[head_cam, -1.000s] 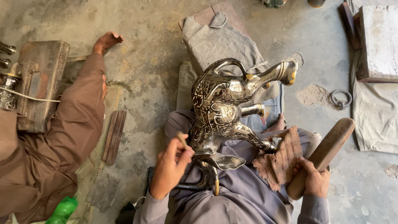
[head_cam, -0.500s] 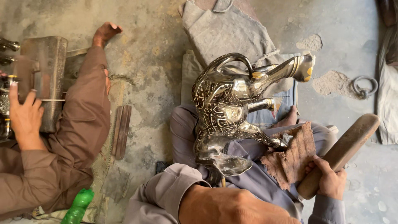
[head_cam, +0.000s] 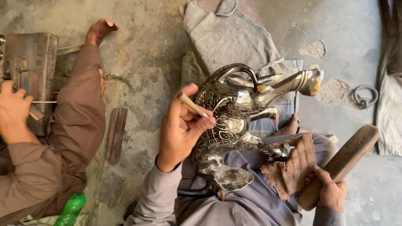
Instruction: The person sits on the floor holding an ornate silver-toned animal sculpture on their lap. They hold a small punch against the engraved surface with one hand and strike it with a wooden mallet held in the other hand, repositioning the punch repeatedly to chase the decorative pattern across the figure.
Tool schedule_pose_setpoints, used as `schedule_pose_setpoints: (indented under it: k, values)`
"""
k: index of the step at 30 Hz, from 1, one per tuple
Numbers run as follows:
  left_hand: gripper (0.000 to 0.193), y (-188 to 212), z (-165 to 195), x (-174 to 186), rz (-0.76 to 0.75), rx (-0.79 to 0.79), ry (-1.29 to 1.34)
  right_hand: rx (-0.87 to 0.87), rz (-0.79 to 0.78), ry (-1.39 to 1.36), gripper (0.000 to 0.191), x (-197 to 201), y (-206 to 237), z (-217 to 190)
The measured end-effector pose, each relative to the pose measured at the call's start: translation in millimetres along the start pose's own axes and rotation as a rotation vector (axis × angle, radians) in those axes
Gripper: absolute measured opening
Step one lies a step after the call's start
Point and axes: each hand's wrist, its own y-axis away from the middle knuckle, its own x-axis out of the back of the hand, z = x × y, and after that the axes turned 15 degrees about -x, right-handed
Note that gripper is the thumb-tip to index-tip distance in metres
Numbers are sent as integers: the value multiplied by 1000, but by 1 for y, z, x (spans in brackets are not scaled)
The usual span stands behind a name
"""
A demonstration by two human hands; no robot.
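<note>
Two of your left hand's (head_cam: 181, 127) fingers pinch a thin tool (head_cam: 191, 104) against the ornate metal ewer (head_cam: 234, 125) lying across your lap; your right hand (head_cam: 331, 193) grips a wooden mallet (head_cam: 341, 164). Dusty concrete floor (head_cam: 155, 42) surrounds you. Half a second ago, your left hand was lower.

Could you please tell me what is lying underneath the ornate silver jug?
The ornate silver jug rests across the person's lap, clothed in grey-blue cloth, with a grey cloth spread on the floor beyond it. What lies directly beneath its body is covered by the jug itself.
</note>
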Motion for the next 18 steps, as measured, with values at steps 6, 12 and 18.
schedule_pose_setpoints:
  k: [6,12,18]
  values:
    - [35,-9,-49,35,-3,90,-58,94,50,240,29,-33,37,-40]
    - [35,-38,-68,50,-149,38,-62,458,-19,291,51,-101,92,-138]
    - [34,-49,-76,55,-265,8,74,504,-227,531,50,-190,117,-221]
